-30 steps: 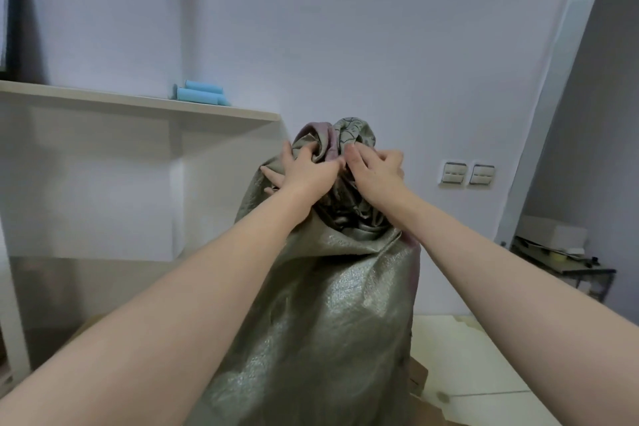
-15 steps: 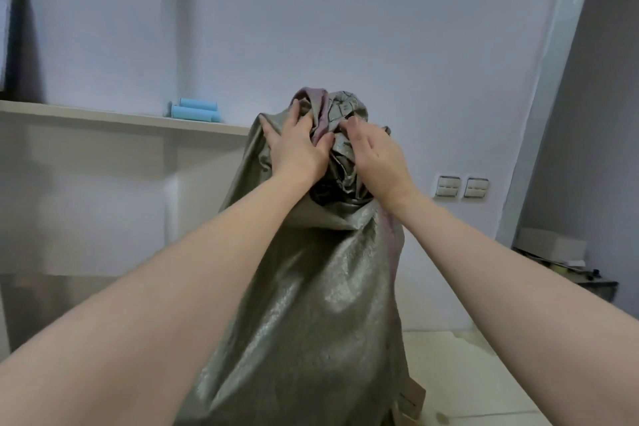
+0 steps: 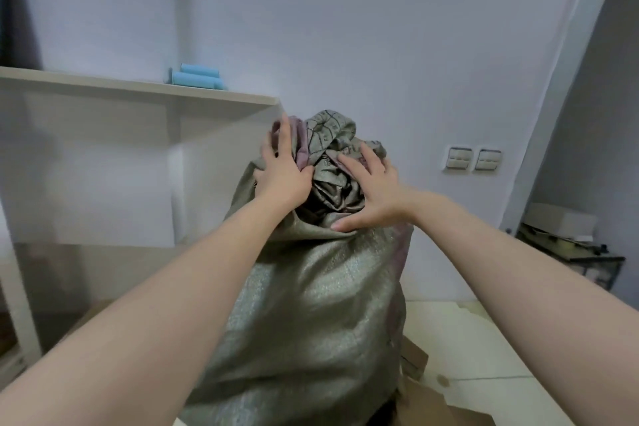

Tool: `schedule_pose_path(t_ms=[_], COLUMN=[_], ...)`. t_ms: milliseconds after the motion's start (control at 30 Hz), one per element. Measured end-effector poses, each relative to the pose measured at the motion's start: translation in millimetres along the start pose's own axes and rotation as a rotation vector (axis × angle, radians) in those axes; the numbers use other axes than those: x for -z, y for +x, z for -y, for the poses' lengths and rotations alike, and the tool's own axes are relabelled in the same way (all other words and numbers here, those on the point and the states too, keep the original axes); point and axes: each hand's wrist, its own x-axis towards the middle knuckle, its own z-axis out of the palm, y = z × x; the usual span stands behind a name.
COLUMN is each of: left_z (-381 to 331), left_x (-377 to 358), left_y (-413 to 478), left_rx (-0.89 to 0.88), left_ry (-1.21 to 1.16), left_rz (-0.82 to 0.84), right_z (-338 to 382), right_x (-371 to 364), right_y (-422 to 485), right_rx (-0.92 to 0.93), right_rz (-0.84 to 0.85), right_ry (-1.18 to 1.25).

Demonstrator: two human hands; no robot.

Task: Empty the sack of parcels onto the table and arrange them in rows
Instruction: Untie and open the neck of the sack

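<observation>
Hands had parted since half a second before: the left hand (image 3: pixel 281 171) lay open-fingered against the bunched neck of the upright grey-green woven plastic sack (image 3: pixel 311 315), the right hand (image 3: pixel 371 195) splayed flat beside it, gripping nothing.

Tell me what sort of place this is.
Likely a back room for sorting parcels: a full grey-green woven sack, flattened brown cardboard boxes on the floor, and a plain white shelf unit against the bare wall.

Single head view, close; looks forward past both forearms toward the wall.
</observation>
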Motion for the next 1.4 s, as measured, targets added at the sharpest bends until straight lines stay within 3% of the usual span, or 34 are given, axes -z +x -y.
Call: schedule_pose_path(t_ms=[100, 267, 367, 533, 700, 867, 1000, 1133, 1267, 1400], left_z=[3.8, 8.8, 13.1, -1.6, -41.9, -20.5, 9.7, 11.3, 12.6, 22.2], left_x=[-3.6, 11.9, 15.5, 25.4, 45.6, 20.1, -6.6, -14.6, -22.4, -19.5], left_y=[-2.1, -14.3, -16.5, 4.4, 19.3, -3.0, -10.7, -10.3, -18.8, -26.7], left_rx=[-0.066, -0.136, -0.233, -0.361, -0.451, -0.376, -0.351, -0.336, -0.38, -0.401], left_ry=[0.025, 0.047, 0.126, 0.063, 0.098, 0.153, 0.154, 0.128, 0.106, 0.003], left_rz=[0.082, 0.374, 0.422, 0.268, -0.058, 0.023, 0.037, 0.059, 0.05, 0.076], right_z=[-3.5, -9.6, -6.9, 0.1, 8.0, 3.6, 0.3, -3.3, -5.6, -7.3], right_x=[-11.9, -18.7, -8.5, 24.0, 58.7, 23.0, 5.8, -0.9, -18.3, -27.9], right_y=[-0.2, -6.8, -10.8, -13.0, -14.2, -10.5, -8.8, -4.3, 0.5, 3.4], right_rx=[-0.002, 0.049, 0.102, 0.226, 0.209, 0.103, 0.033, 0.038, -0.027, 0.056], right_rz=[0.006, -0.215, -0.313, -0.563, -0.838, -0.587, -0.352, -0.158, -0.146, -0.263], right_ry=[0.093, 0.151, 0.097, 0.202, 0.273, 0.233, 0.436, 0.204, 0.097, 0.139])
